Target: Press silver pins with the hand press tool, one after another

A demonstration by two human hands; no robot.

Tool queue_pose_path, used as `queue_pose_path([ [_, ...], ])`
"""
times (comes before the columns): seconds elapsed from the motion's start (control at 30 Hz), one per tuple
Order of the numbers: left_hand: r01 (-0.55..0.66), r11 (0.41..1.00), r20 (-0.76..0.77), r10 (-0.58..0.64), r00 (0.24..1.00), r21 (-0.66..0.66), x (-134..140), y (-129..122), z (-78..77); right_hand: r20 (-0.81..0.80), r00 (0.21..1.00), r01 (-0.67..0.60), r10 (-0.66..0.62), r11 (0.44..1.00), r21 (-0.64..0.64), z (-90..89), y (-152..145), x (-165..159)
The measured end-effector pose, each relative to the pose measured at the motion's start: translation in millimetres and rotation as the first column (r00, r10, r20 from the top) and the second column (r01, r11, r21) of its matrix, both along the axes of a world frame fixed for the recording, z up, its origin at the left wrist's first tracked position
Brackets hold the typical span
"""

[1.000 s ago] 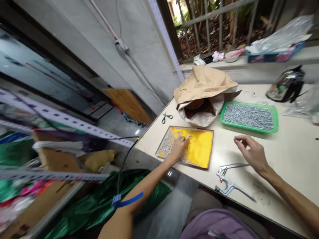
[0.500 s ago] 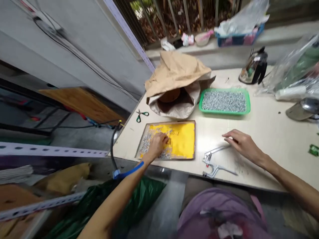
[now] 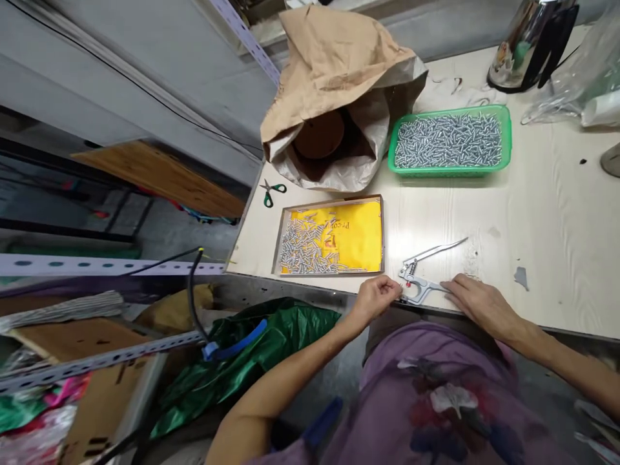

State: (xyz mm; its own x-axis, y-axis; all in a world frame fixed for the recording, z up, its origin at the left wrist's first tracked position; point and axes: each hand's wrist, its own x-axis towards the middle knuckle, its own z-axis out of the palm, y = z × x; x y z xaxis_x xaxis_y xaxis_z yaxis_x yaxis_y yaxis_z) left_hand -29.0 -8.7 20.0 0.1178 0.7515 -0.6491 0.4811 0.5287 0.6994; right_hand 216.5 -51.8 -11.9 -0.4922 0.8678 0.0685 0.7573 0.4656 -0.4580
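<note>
Silver hand pliers (image 3: 420, 292) with a spring and a red bit lie near the table's front edge, handles spread apart. At their jaw end, my left hand (image 3: 376, 301) is closed in a pinch; whatever sits between its fingertips is too small to make out. My right hand (image 3: 487, 307) has its fingers closed together over the end of the lower handle. Beyond my left hand lies a shallow tray (image 3: 382, 236) lined with a yellow sheet (image 3: 361, 242). Small silver metal pieces (image 3: 303, 248) are heaped on its left side.
A green basket (image 3: 450, 171) full of similar metal pieces stands at the back. Left of it is an open brown paper bag (image 3: 334, 64). Green-handled scissors (image 3: 271, 192) lie by the left edge. A steel kettle (image 3: 520, 48) stands at the back right.
My left hand has left the tray and come right to the pliers' jaw. My right hand has moved down from beside the upper handle onto the lower one. The view has tilted downward.
</note>
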Motion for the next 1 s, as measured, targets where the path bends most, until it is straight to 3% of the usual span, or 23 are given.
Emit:
queue_pose_path([
  [0.1,-0.034,0.98,0.001,0.035,0.999,-0.198,11.4,1.1,-3.3,0.01,1.0,0.004,-0.004,1.0,0.003,1.2,-2.2,-0.8],
  [0.2,-0.048,0.964,-0.023,0.044,0.999,-0.261,15.0,6.9,-4.2,0.002,1.0,0.008,-0.008,1.0,0.023,-0.1,-5.1,-1.4],
  [0.67,0.065,0.948,-0.016,-0.074,0.997,-0.313,12.7,13.4,-12.5,0.005,1.0,0.006,-0.006,1.0,-0.002,-1.1,-7.1,2.2],
  [0.87,0.1,0.948,-0.032,-0.115,0.993,-0.303,13.0,13.1,-14.7,0.08,0.994,0.063,-0.07,0.995,0.082,-0.1,20.1,21.6],
  [1.0,0.094,0.95,-0.031,-0.108,0.994,-0.297,13.2,12.1,-14.3,0.089,0.996,-0.011,0.005,0.997,0.072,-4.1,35.9,29.5],
])
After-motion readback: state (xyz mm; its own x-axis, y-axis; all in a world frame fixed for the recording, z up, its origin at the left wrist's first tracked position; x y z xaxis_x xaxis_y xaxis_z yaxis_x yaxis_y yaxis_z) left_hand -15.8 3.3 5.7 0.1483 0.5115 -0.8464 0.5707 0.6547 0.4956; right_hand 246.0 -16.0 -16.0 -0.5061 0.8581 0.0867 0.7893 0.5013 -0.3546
